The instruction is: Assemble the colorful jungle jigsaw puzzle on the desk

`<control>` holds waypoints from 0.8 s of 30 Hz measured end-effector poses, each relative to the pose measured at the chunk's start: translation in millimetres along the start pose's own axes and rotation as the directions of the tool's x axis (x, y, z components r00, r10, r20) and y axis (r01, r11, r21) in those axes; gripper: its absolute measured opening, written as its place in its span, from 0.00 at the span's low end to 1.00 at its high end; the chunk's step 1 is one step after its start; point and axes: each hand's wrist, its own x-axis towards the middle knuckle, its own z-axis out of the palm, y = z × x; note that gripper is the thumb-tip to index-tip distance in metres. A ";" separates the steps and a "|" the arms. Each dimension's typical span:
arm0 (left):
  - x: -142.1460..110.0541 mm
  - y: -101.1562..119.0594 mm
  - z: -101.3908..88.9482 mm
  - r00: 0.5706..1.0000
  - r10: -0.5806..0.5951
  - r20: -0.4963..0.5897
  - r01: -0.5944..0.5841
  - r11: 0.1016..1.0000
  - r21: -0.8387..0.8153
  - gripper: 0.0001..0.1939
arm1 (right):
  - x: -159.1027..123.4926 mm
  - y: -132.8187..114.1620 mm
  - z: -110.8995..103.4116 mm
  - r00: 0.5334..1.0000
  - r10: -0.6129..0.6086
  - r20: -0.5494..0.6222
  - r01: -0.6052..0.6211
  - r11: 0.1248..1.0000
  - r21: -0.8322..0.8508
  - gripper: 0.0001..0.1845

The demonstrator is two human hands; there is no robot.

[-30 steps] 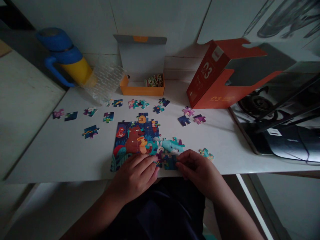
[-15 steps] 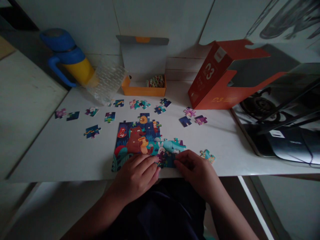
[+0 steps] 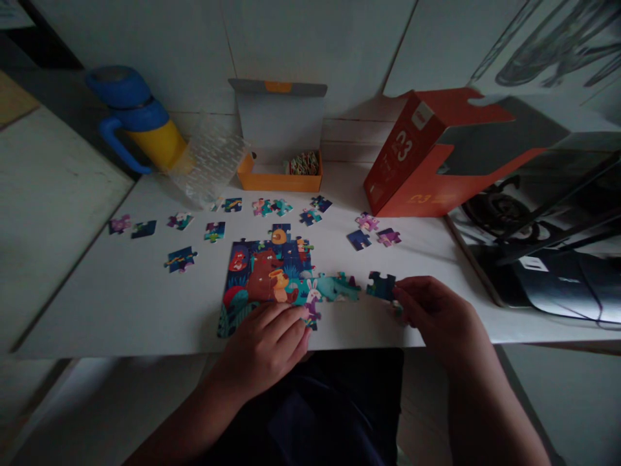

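Observation:
A partly joined picture puzzle (image 3: 272, 275) with a bear and a rabbit lies near the front edge of the white table (image 3: 121, 304). My left hand (image 3: 264, 346) rests flat on its lower edge, fingers stretched out. My right hand (image 3: 436, 317) is to the right of the puzzle, fingers pinched on a dark blue puzzle piece (image 3: 381, 285) held just off the assembled part. Loose pieces (image 3: 180, 259) lie scattered behind and to the left, and two more (image 3: 369, 236) to the right.
An open orange box (image 3: 279, 175) with pieces inside stands at the back, a tall orange carton (image 3: 412, 162) to its right. A blue and yellow bottle (image 3: 140, 126) and a clear plastic tray (image 3: 208, 162) lie at the back left. Dark equipment (image 3: 543, 259) fills the right.
My right hand has pulled the dark blue piece out of the puzzle's lower right and moved it to the right. My left hand has stayed on the puzzle.

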 end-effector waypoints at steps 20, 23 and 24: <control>2.3 3.6 -1.4 1.000 -0.005 -0.030 0.006 1.000 0.012 0.03 | 27.6 11.6 -12.2 0.954 -0.042 -0.297 -0.027 0.974 -0.224 0.24; 2.6 4.6 -1.7 0.999 -0.006 -0.035 0.007 1.000 0.019 0.03 | 26.6 9.2 -13.5 0.955 -0.019 -0.295 -0.070 0.955 -0.289 0.23; 2.8 4.9 -2.1 0.999 -0.006 -0.036 0.007 1.000 0.022 0.03 | 26.3 8.7 -13.7 0.956 -0.015 -0.294 -0.078 0.950 -0.303 0.23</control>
